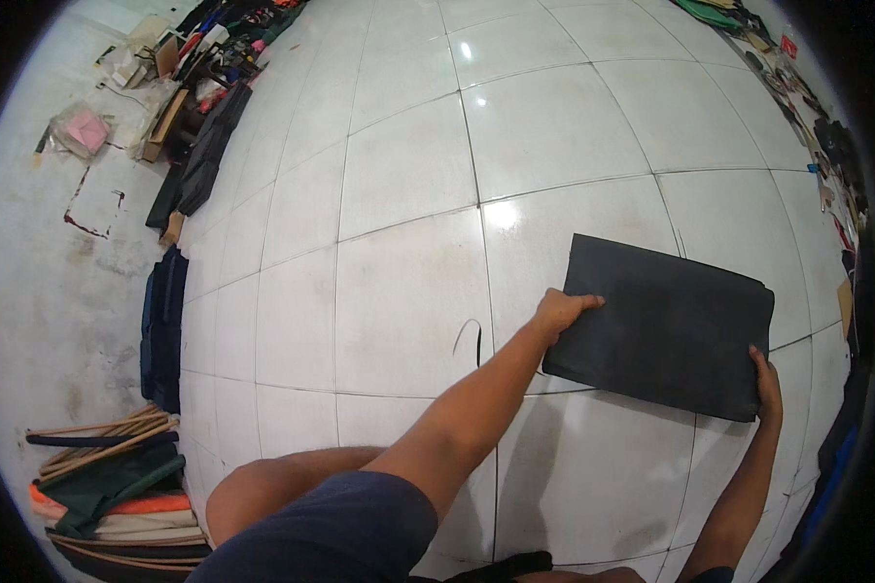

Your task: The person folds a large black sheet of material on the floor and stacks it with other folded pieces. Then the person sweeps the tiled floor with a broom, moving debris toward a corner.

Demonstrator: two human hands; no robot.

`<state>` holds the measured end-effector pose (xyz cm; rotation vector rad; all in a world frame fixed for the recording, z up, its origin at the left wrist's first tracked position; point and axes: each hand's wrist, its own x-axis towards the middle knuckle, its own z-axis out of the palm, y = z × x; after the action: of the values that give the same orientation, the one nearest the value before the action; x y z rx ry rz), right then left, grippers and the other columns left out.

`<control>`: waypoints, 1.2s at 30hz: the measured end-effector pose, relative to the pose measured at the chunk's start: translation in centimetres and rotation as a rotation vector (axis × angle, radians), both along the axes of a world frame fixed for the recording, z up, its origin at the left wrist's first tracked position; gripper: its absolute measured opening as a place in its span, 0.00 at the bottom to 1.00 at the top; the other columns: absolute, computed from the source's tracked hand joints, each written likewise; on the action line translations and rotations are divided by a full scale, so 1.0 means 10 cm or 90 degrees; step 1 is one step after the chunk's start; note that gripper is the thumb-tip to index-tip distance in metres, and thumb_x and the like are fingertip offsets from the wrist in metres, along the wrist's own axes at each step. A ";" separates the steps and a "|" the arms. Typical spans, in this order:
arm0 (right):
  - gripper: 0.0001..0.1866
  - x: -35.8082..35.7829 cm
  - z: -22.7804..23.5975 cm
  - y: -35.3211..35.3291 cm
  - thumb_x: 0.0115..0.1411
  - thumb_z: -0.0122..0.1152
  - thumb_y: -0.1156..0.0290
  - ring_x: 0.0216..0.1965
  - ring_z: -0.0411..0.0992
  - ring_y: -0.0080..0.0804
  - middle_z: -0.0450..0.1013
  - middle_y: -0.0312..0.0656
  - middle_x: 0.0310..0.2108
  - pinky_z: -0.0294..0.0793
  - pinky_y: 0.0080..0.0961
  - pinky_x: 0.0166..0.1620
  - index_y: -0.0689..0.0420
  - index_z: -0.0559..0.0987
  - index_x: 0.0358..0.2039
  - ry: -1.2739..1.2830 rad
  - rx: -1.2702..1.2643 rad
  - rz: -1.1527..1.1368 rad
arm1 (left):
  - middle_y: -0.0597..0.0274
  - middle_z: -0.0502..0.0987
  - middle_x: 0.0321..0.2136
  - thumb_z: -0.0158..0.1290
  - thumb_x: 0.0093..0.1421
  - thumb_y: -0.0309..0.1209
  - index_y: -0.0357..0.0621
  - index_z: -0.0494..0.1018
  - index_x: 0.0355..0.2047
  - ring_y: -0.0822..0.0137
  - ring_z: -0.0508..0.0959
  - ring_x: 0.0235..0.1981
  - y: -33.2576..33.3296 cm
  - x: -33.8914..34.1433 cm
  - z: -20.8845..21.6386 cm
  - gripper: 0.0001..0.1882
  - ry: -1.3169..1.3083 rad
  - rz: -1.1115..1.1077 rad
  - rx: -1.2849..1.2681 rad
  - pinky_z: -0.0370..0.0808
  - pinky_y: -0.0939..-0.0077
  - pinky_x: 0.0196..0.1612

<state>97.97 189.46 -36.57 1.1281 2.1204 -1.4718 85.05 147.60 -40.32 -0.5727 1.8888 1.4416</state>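
White tiled floor (399, 185); black sheet (666, 325) gripped between left hand (561, 311), right hand (766, 379).

Dark rectangular sheet (666, 325) — flat on tiles.

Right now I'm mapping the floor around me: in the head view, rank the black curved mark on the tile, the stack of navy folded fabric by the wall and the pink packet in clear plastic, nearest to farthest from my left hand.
1. Black curved mark: just left of the left hand.
2. Navy fabric stack: far left, along the wall.
3. Pink packet: upper left corner.
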 end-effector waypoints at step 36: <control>0.35 2.07 5.93 -3.60 0.53 0.60 0.45 0.41 0.72 0.37 0.74 0.51 0.40 0.71 0.31 0.43 0.69 0.75 0.45 -0.169 -0.079 0.192 | 0.52 0.78 0.40 0.59 0.49 0.48 0.38 0.72 0.47 0.59 0.78 0.41 -3.80 2.99 7.08 0.31 -0.099 -0.003 -0.154 0.72 0.70 0.46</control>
<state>118.67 153.46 22.70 0.8596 1.8905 -1.2221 114.96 109.65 30.44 -0.7711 1.9493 1.1374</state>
